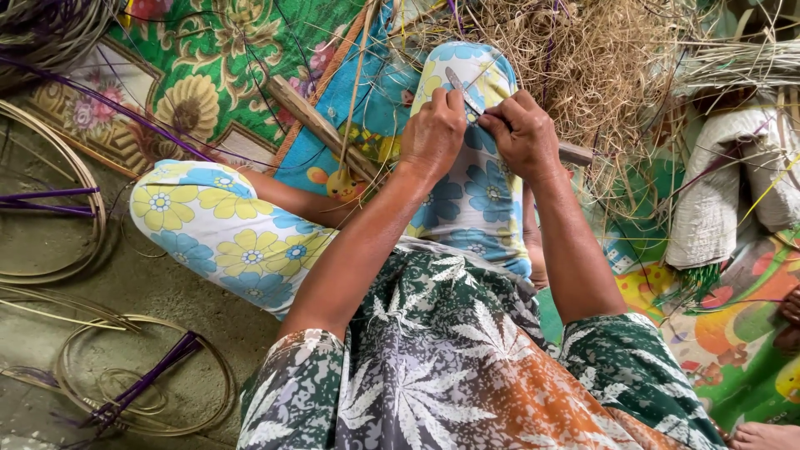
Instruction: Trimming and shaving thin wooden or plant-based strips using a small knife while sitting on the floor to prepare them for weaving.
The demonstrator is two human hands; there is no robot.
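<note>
A person is sitting on the floor, wearing a soft shirt with green, white and orange leaf shapes, and the two bare arms are reaching forward over a raised knee in flowery blue and yellow cloth (467, 200). The left hand (433, 133) is curling its fingers tight around a thin grey knife blade (460, 88), which is poking up flat and pointed above the knuckles. The right hand (523, 133) is sitting just beside it, almost touching, with its fingers pinching narrow on a very thin pale strip (493, 112) right at the blade, on top of the knee. A long wooden stick (321, 127) is lying slanted under the hands. Smooth bent cane hoops (150, 383) with purple strips are resting on the grey floor to the left. Farther off, a big messy heap of dry, curly straw shavings (583, 58) is piling up on a bright flowery mat (208, 75)
</note>
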